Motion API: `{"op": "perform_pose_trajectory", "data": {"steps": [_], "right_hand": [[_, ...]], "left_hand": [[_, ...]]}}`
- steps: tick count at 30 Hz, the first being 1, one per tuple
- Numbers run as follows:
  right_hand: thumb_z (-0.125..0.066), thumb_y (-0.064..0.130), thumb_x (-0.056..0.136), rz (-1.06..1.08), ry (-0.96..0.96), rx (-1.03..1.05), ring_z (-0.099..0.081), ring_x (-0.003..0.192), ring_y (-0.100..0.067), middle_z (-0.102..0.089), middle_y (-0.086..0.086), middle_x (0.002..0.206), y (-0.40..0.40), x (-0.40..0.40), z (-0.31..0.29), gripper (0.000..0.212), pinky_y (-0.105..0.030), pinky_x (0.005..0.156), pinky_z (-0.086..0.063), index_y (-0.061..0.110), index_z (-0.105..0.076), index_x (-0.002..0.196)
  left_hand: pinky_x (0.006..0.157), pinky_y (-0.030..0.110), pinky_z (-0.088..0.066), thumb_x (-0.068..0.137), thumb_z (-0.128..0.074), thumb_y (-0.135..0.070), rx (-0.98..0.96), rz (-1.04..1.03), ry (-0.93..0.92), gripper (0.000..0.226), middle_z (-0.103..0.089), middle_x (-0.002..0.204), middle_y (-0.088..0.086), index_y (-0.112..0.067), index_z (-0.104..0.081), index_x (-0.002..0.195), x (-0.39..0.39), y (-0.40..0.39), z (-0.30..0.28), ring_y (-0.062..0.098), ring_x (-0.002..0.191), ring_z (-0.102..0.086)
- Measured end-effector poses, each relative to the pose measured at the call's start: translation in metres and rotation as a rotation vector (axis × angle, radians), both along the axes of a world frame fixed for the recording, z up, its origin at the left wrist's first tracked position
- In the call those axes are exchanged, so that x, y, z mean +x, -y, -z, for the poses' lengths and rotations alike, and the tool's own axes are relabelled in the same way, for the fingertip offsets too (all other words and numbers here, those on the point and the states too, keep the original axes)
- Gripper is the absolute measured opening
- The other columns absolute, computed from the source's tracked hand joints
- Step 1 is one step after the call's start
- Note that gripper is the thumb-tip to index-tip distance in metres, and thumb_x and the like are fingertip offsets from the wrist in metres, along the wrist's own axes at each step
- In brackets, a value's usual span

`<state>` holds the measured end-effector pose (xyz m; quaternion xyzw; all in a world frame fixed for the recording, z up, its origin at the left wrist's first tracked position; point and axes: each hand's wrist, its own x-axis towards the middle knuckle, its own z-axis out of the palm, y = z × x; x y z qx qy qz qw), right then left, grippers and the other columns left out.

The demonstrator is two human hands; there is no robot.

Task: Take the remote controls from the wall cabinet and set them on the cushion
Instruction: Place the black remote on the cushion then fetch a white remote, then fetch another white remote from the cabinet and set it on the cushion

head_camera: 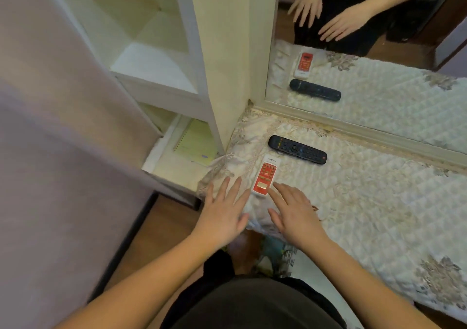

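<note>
At the far left we see a pale lilac panel [50, 126], which may be a wall or a door; we cannot tell which. Next to it stands the wall cabinet [156, 58], cream-white, and its upper shelves are bare. On a lower shelf lies a green spiral notebook [195, 143]. Right of the cabinet begins the cushion [353, 202], a white quilted pad with lace trim and flower patterns. Our left hand [222, 213] is over the near left corner of the cushion, palm down, fingers straight and spread, and it holds nothing. Just right of its fingertips lies the red and white remote [264, 177], flat on the cushion with the buttons facing up and its long side pointing away from us. Our right hand [295, 215] is on the other side of this remote, also with relaxed, extended fingers and nothing in its grip; its forefinger reaches to the near right corner of the remote, but we cannot say for sure whether it touches. A little farther behind lies the black remote [297, 149], also flat on the cushion, placed crosswise and just apart from the red one. Along the back of the cushion runs a mirror [404, 38] in a cream frame, and it repeats both remotes and both hands.
</note>
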<state>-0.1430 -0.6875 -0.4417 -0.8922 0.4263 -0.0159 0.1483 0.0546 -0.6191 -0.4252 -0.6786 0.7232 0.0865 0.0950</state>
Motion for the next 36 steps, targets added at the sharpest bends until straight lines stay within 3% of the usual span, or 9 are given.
{"op": "perform_pose_trajectory", "data": {"steps": [4, 9, 17, 23, 27, 31, 36], "right_hand": [[-0.038, 0.041, 0.091, -0.089, 0.001, -0.005, -0.054, 0.121, -0.030, -0.056, -0.010, 0.134, -0.004, 0.008, -0.005, 0.052, -0.043, 0.103, -0.041, 0.014, -0.051, 0.134], [-0.029, 0.047, 0.096, -0.217, 0.016, 0.025, -0.049, 0.126, -0.031, -0.054, -0.010, 0.137, -0.019, 0.043, -0.004, 0.056, -0.044, 0.105, -0.039, 0.014, -0.048, 0.137], [-0.034, 0.044, 0.094, -0.516, -0.004, -0.017, -0.041, 0.134, -0.027, -0.046, -0.007, 0.145, -0.072, 0.111, -0.011, 0.056, -0.043, 0.111, -0.033, 0.018, -0.043, 0.142], [-0.032, 0.047, 0.096, -0.750, -0.067, -0.050, -0.034, 0.139, -0.025, -0.040, -0.002, 0.150, -0.141, 0.182, -0.024, 0.051, -0.042, 0.113, -0.027, 0.030, -0.037, 0.144], [-0.034, 0.046, 0.098, -0.786, -0.057, -0.063, -0.033, 0.139, -0.027, -0.037, -0.003, 0.151, -0.181, 0.240, -0.038, 0.051, -0.044, 0.113, -0.027, 0.030, -0.033, 0.146], [-0.033, 0.045, 0.098, -1.021, -0.070, -0.135, -0.034, 0.139, -0.023, -0.034, 0.000, 0.153, -0.242, 0.270, -0.050, 0.051, -0.039, 0.113, -0.026, 0.029, -0.032, 0.147], [-0.030, 0.048, 0.098, -1.147, -0.086, -0.133, -0.029, 0.142, -0.022, -0.030, -0.001, 0.155, -0.327, 0.297, -0.049, 0.055, -0.038, 0.115, -0.023, 0.028, -0.027, 0.149]], "left_hand": [[0.107, 0.063, -0.030, 0.089, -0.045, -0.051, -0.052, -0.139, -0.007, 0.059, -0.042, 0.150, 0.011, -0.022, -0.048, 0.140, 0.002, -0.032, -0.008, 0.034, 0.139, -0.037], [0.108, 0.063, -0.030, 0.089, -0.043, -0.053, -0.086, -0.350, 0.004, 0.070, -0.033, 0.155, 0.007, -0.022, -0.028, 0.150, 0.018, -0.080, -0.013, 0.029, 0.143, -0.031], [0.111, 0.061, -0.024, 0.093, -0.036, -0.053, -0.126, -0.656, -0.002, 0.066, -0.030, 0.157, 0.007, -0.023, -0.028, 0.151, 0.044, -0.179, -0.012, 0.030, 0.145, -0.026], [0.115, 0.061, -0.011, 0.095, -0.028, -0.054, -0.139, -0.857, -0.017, 0.068, -0.010, 0.162, 0.006, -0.025, -0.010, 0.154, 0.062, -0.267, -0.019, 0.028, 0.149, -0.007], [0.116, 0.061, -0.008, 0.095, -0.029, -0.054, -0.141, -1.024, -0.029, 0.069, -0.009, 0.162, 0.006, -0.025, -0.010, 0.154, 0.075, -0.339, -0.019, 0.028, 0.149, -0.006], [0.116, 0.061, -0.005, 0.094, -0.026, -0.056, -0.109, -1.169, -0.043, 0.068, -0.006, 0.163, 0.004, -0.027, -0.007, 0.154, 0.075, -0.419, -0.015, 0.027, 0.149, -0.004], [0.116, 0.060, -0.004, 0.096, -0.022, -0.056, -0.087, -1.414, -0.037, 0.065, -0.008, 0.163, 0.003, -0.028, -0.010, 0.154, 0.070, -0.506, -0.023, 0.027, 0.149, -0.005]]}}
